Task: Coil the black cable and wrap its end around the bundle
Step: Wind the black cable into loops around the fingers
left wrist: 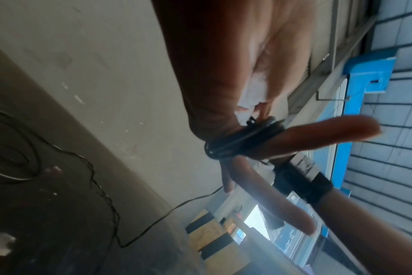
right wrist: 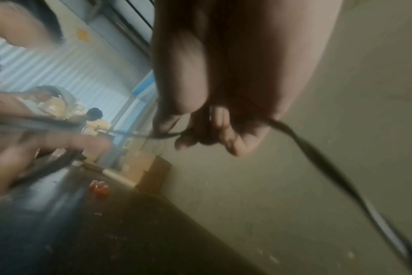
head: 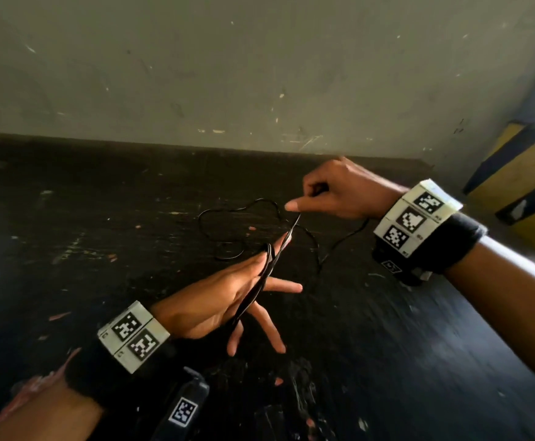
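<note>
Two hands: left hand (head: pixel 218 300) splayed inside black cable (head: pixel 261 278) loops, right hand (head: pixel 339 189) pinching it.

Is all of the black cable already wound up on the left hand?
No; loose loops of the black cable lie on the dark table beyond the left hand.

Dark scuffed work surface (head: pixel 69 249) under me, flecked with pale chips and scratches. Grey-green scratched wall (head: pixel 260 65) at my 12 o'clock, meeting surface edge. Yellow-and-black striped block (head: pixel 520 186) at my 2 o'clock. Blue frame (left wrist: pixel 355 96) and corrugated wall (right wrist: pixel 66 74) beyond; cardboard boxes (right wrist: pixel 144 163) stacked there.
</note>
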Demonstrator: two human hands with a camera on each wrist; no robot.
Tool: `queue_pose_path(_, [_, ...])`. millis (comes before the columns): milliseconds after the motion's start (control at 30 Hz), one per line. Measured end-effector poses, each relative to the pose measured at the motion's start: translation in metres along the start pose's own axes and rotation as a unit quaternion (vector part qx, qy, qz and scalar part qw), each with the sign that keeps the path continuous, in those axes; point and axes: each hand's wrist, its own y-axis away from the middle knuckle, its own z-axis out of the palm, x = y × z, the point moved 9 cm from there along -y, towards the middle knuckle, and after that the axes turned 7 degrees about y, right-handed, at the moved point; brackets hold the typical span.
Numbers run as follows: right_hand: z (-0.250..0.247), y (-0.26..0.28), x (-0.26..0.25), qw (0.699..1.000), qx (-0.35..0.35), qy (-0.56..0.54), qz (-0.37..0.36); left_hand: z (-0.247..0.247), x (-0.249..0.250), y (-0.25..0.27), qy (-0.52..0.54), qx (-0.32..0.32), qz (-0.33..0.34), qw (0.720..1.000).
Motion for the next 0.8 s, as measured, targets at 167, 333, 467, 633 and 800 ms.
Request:
queue_pose_path(167, [0.014, 0.007, 0.002, 0.992, 0.115, -0.058, 0.007, 0.007, 0.002, 0.005, -0.001, -0.051, -0.024, 0.998])
queue_pose_path(333, [0.031, 0.012, 0.007, 0.978, 0.173, -0.106, 0.042, 0.013, 0.012, 0.006, 0.080, -0.087, -0.015, 0.993])
queue_pose_path(467, [0.094, 0.021, -0.001, 0.969, 0.111, -0.211, 0.065, 0.004, 0.040, -0.004, 0.151, -0.054, 0.075, 0.984])
queue_pose_path(633, [0.127, 0.031, -0.042, 0.957, 0.016, -0.275, 0.088, -0.041, 0.065, -0.028, 0.156, 0.096, 0.164, 0.969])
queue_pose_path(800, [0.136, 0.040, -0.076, 0.941, -0.178, -0.278, 0.079, -0.059, 0.059, -0.045, 0.132, 0.154, 0.167, 0.965])
